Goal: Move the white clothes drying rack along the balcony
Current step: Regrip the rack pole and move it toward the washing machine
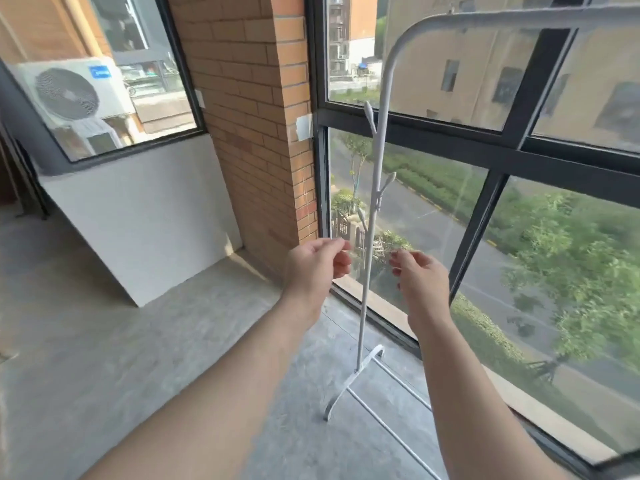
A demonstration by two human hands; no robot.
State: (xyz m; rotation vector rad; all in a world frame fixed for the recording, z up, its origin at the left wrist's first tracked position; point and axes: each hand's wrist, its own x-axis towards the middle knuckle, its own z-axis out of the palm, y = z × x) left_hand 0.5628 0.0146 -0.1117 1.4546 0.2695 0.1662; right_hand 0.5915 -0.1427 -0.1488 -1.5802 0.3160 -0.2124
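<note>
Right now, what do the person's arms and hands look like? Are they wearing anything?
Both arms are bare all the way up, with no sleeves in view. The left hand and the right hand wear no gloves, and no rings, watch or bracelet show on the fingers or wrists. The fingernails look short, though the picture is a little blurry there.

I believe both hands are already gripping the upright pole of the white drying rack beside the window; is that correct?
Not quite. In the head view the left hand and right hand are open on either side of the upright pole of the white drying rack, not gripping it. The rack does stand beside the window.
</note>
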